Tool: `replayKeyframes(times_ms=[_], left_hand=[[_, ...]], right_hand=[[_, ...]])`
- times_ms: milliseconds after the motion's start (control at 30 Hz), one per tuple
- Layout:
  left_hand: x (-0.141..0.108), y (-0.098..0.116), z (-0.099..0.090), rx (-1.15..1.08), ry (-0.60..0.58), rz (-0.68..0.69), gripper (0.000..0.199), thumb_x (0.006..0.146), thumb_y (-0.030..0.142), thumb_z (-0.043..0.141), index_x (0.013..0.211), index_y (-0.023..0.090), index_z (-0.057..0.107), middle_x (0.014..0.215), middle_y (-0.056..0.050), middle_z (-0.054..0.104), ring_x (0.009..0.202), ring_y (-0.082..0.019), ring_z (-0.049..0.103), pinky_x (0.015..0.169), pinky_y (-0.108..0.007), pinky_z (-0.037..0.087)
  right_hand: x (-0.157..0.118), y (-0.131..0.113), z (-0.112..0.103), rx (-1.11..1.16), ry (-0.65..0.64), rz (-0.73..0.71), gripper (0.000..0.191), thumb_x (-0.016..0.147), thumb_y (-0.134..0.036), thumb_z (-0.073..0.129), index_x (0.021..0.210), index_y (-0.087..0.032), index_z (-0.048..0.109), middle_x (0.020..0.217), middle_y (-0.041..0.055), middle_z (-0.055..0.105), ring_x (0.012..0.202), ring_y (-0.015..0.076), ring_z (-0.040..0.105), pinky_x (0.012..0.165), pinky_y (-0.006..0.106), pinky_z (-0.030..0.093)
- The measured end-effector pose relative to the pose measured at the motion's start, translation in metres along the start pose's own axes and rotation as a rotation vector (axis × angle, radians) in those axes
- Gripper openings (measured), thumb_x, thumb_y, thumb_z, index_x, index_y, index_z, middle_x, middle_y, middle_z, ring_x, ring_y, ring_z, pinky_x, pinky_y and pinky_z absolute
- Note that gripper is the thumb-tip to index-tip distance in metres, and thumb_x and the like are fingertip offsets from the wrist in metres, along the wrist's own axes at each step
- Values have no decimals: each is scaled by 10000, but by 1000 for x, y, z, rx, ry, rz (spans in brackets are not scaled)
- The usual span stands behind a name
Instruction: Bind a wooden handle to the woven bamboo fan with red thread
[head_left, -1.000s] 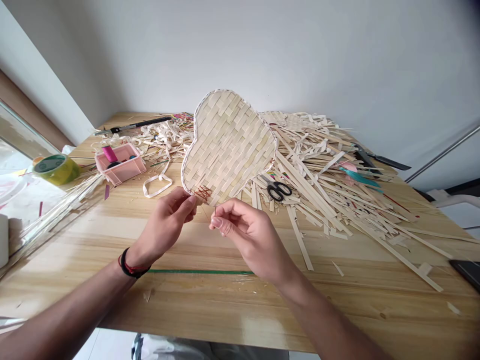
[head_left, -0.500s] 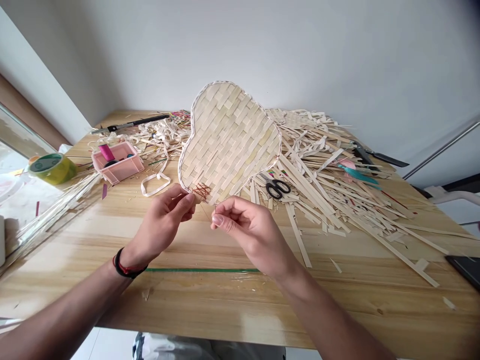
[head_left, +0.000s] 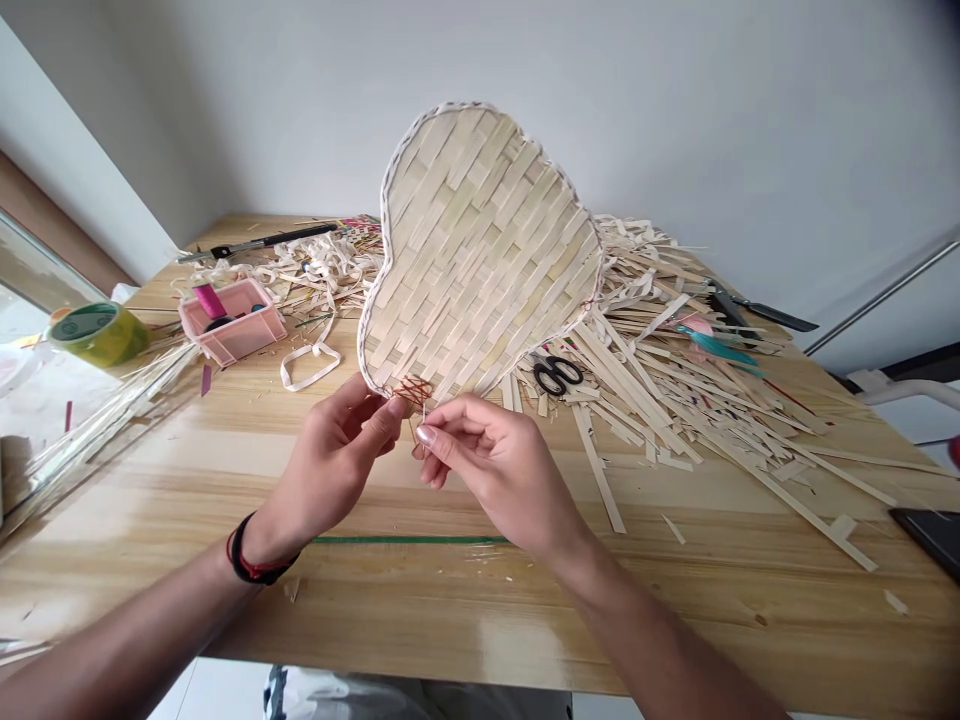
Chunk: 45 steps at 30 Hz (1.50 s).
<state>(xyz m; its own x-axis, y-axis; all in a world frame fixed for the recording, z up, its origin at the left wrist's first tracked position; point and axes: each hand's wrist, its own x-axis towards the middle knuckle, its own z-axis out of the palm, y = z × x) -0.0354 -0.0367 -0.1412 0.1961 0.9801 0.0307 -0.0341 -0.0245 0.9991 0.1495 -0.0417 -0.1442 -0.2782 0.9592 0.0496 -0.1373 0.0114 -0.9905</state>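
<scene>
A woven fan (head_left: 480, 250) of pale strips with a braided edge stands tilted up over the table. My left hand (head_left: 349, 450) pinches its lower left edge between thumb and fingers. Beside that grip, reddish-brown thread (head_left: 412, 390) crisscrosses the fan's bottom. My right hand (head_left: 480, 450) is closed in a pinch on a thin needle (head_left: 424, 410), upright just below the thread, with a strand hanging near it. The fan hides part of my left fingers.
Black-handled scissors (head_left: 557, 375) lie right of the fan among loose pale strips (head_left: 660, 390). At the left are a pink basket (head_left: 240, 335), a roll of yellow-green tape (head_left: 101, 335) and a looped white band (head_left: 311, 367). A green strip (head_left: 409, 540) lies in front.
The fan has risen and tilted nearer to upright, its top shifting up and right. My left hand has moved slightly right, closer to my right hand, which still pinches the needle.
</scene>
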Motion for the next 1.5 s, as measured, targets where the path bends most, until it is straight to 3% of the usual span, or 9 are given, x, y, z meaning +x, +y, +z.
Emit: replayKeyframes(times_ms=[200,400,567,800,1000,1233,1500], left_hand=[[-3,1,4,-12,-32,34,219,1040,395,676,1028,178,648,897,-13,634,820,-137,587,741,-282,502],[-3,2,6,-39,-63,98,182,1056,333,664,963,178,643,873,5,619,781,-106,567,689,-245,474],[-4,1,7,-13,-45,105,179,1051,336,670,971,178,649,875,-3,621,794,-113,579,694,-244,481],[-4,1,8,53,-14,130,208,1044,373,671,1003,170,685,901,-24,616,781,-119,578,651,-239,467],[-4,-2,8,40,-2,97,245,1021,412,698,1019,168,679,944,-43,630,857,-150,608,742,-272,535],[-3,-2,8,74,-14,130,213,1037,386,680,1041,173,698,937,-31,635,771,-114,566,645,-234,467],[-3,-2,9,86,4,143,216,1024,402,699,1054,188,715,933,-37,654,741,-123,542,637,-244,464]], right_hand=[[1,1,0,-35,16,7,342,906,-491,828,920,-168,720,765,16,748,646,139,741,616,242,617],[1,1,0,-45,27,3,306,923,-452,813,911,-164,708,748,11,743,648,141,746,618,241,620],[1,2,0,-44,36,1,216,958,-363,774,913,-164,703,760,13,761,651,134,753,637,235,633],[0,6,2,8,45,-8,211,963,-373,772,944,-172,711,804,25,790,702,157,788,695,271,686],[1,6,2,30,61,-34,185,952,-346,786,948,-178,707,859,26,791,754,167,809,747,285,705],[0,4,3,-66,94,-45,150,955,-318,760,919,-178,720,781,12,774,685,150,777,668,253,666],[-3,1,1,-276,161,-94,145,950,-329,738,882,-207,698,774,17,732,647,176,726,588,308,571]])
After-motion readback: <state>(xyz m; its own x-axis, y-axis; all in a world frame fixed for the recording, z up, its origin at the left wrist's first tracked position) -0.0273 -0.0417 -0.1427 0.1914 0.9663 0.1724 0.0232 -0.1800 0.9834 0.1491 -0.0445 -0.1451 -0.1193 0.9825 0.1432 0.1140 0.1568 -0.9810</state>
